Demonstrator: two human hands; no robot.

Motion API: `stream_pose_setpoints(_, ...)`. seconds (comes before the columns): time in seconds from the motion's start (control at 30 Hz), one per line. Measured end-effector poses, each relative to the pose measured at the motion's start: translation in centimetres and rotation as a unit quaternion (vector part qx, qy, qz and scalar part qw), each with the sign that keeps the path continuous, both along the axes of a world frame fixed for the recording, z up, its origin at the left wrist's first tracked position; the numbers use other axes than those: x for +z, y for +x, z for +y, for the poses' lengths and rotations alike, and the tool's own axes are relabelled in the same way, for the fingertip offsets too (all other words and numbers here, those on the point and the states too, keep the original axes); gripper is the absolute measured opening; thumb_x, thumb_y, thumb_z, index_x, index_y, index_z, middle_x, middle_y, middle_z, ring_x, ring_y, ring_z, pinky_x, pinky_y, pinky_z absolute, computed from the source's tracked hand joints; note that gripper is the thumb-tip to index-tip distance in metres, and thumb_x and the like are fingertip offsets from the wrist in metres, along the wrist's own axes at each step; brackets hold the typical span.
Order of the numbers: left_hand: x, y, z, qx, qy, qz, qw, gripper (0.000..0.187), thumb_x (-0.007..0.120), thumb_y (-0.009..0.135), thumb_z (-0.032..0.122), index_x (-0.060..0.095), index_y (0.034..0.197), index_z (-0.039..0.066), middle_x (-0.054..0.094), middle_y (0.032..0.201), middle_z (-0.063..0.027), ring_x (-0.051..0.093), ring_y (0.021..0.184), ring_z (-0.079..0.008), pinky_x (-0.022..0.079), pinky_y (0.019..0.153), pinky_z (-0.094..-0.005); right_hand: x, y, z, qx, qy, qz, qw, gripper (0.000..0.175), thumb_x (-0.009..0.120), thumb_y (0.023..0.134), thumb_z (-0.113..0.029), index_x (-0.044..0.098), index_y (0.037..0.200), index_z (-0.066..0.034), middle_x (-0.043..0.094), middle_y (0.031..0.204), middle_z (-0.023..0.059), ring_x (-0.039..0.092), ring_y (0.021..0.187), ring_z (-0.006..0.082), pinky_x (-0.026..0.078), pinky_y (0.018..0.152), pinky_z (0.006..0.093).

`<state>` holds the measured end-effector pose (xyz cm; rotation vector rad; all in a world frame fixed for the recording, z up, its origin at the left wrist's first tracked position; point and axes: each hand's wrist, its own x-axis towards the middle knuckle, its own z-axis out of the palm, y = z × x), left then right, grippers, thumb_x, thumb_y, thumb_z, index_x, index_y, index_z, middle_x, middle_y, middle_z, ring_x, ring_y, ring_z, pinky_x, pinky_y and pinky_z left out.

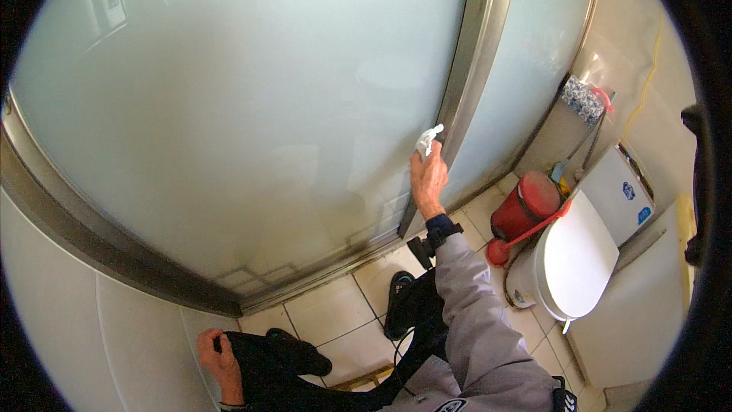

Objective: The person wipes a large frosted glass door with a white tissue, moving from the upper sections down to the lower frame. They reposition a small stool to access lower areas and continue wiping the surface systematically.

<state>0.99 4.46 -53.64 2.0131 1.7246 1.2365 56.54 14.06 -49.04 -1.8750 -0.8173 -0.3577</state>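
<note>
My right hand (429,178) grips a crumpled white cloth or tissue (428,142). It is at the right edge of a large frosted glass panel (257,114), beside the upright metal frame (472,68). Whether the cloth presses on the glass or on the metal is hard to tell. Down at the lower left, my left hand (220,360) is beside my bent knee, near the tiled wall (143,320). Its fingers are curled, their tips are partly hidden, and no object shows in it.
To the right stand a white toilet (577,263) with its lid down, a red bin (523,206) and a red plunger (498,250). A blue-patterned holder (583,100) hangs on the wall behind. A metal track (309,280) runs along the floor tiles (337,309).
</note>
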Motion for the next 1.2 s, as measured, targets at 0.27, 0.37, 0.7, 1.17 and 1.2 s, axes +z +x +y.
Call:
stream_pose_setpoints(0.27,1.4,0.1,-0.4,0.021,0.008,0.044,0.999,0.009,0.065,0.085,0.003,0.065,0.093,0.0,0.066,0.097,-0.0166,0.06,0.092,-0.0351,0.047,0.085,-0.0429,-2.3,-0.4,1.7,-0.002,0.022,0.01,1.0,0.032,0.066,0.088,-0.013,0.049,0.115,-0.01,0.068,0.095,0.0212,0.063,0.088,0.0452,0.048,0.075,0.0499)
stream_pose_setpoints(0.37,1.4,-0.1,-0.6,0.02,0.008,0.038,0.999,0.01,0.067,0.084,0.003,0.066,0.094,0.0,0.067,0.1,-0.0166,0.061,0.093,-0.0352,0.047,0.085,-0.0431,-1.1,-4.6,2.1,0.075,0.029,0.001,0.997,0.03,0.066,0.09,-0.014,0.05,0.114,-0.0069,0.067,0.091,0.0224,0.064,0.083,0.0438,0.049,0.072,0.047)
stream_pose_setpoints(0.7,1.4,-1.6,-0.8,0.027,0.03,-0.007,0.999,0.013,0.068,0.081,-0.001,0.066,0.093,0.0,0.066,0.099,-0.0167,0.061,0.093,-0.0342,0.049,0.084,-0.0419,2.7,-30.4,6.8,0.385,0.079,-0.193,0.899,0.051,0.073,0.081,-0.013,0.051,0.125,-0.0062,0.066,0.084,0.0143,0.067,0.063,0.0307,0.051,0.052,0.0419)
stream_pose_setpoints(1.17,-1.1,-2.5,-0.6,0.001,0.016,-0.033,0.999,0.011,0.065,0.088,0.003,0.065,0.099,-0.001,0.064,0.104,-0.017,0.059,0.097,-0.0341,0.048,0.087,-0.0437,1.1,-32.4,5.0,0.556,0.078,-0.052,0.826,0.037,0.069,0.086,-0.014,0.054,0.119,-0.0072,0.066,0.093,0.0184,0.067,0.08,0.0375,0.052,0.064,0.0422)
stream_pose_setpoints(1.2,-1.0,-2.4,-0.7,0.013,-0.002,-0.027,1.0,0.011,0.063,0.089,0.002,0.064,0.098,-0.002,0.063,0.105,-0.0167,0.059,0.096,-0.0335,0.048,0.088,-0.043,-0.1,-28.9,4.0,0.517,0.058,-0.018,0.854,0.037,0.07,0.087,-0.016,0.054,0.119,-0.0077,0.067,0.092,0.0188,0.068,0.078,0.0361,0.052,0.064,0.041)
